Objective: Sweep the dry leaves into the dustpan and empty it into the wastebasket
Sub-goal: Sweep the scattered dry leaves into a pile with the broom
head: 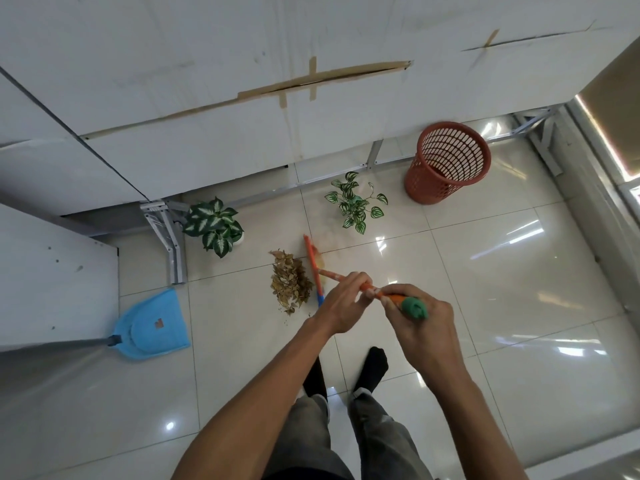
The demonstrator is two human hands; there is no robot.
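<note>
The left hand and the right hand both grip the orange handle of a broom, the right hand wrapped round its green top end, the left lower down the shaft. The broom head rests on the tiled floor, just right of a pile of dry leaves. A blue dustpan lies on the floor well to the left, near a white panel. The red mesh wastebasket stands far right, with two potted plants between.

L hand, R hand — round broom.
</note>
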